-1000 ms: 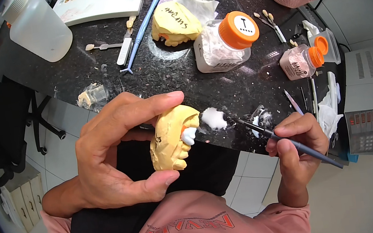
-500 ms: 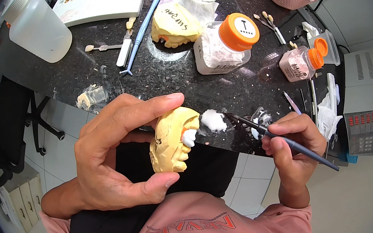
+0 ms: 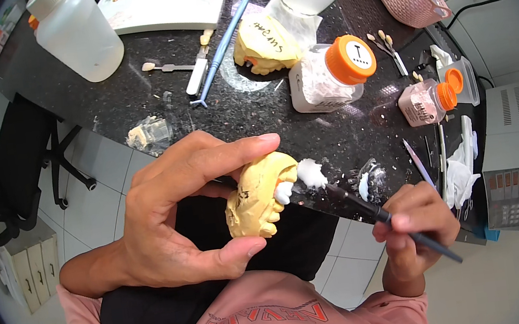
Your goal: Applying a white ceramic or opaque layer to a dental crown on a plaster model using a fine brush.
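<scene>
Left hand [image 3: 181, 211]: grip pinching yellow plaster dental cast [image 3: 252, 199] between thumb and fingers, held up on the person's side of the squarish clear jar with orange lid [image 3: 321, 85]. Right hand [image 3: 421, 222], same side of jar: grip closed round slim dark brush [image 3: 381, 214]. Tip beside soft white heap [image 3: 311, 173] on speckled black table [image 3: 234, 118]; contact unclear from where I stand.

Left hand [image 3: 156, 215] arched in a wide C, right hand [image 3: 422, 214] curled, pinching
</scene>
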Demonstrator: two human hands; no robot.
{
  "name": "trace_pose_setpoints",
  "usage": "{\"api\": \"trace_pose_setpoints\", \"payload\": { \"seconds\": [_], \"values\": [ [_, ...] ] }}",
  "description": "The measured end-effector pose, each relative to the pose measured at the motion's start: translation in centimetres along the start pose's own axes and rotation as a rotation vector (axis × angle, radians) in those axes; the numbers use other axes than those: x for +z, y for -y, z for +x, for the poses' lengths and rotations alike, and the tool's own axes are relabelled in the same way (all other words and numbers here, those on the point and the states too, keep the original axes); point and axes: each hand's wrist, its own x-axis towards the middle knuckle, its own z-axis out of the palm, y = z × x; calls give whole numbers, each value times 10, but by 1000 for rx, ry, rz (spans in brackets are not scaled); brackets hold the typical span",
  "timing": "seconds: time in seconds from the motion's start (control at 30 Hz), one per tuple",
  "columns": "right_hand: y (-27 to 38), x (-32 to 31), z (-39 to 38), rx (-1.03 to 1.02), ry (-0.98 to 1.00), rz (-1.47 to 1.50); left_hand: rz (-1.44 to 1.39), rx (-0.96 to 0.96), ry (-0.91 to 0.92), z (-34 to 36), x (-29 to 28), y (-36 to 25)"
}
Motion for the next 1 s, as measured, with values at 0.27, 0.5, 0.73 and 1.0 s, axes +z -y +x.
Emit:
{"api": "trace_pose_setpoints", "payload": {
  "seconds": [0.27, 0.5, 0.73, 1.0],
  "values": [
    [-5, 25, 8, -255, -47, -104, -135, -63, -52, 4, 4, -1],
    [-8, 39, 8, -417, -87, -224, -836, -350, -23, -1, 3, -14],
    [-4, 45, 13, -389, 23, -376, -954, -322, 74, -2, 3, -7],
    [-4, 47, 11, -348, 33, -400, -965, -304, 84, -1, 3, -6]
  ]
}}
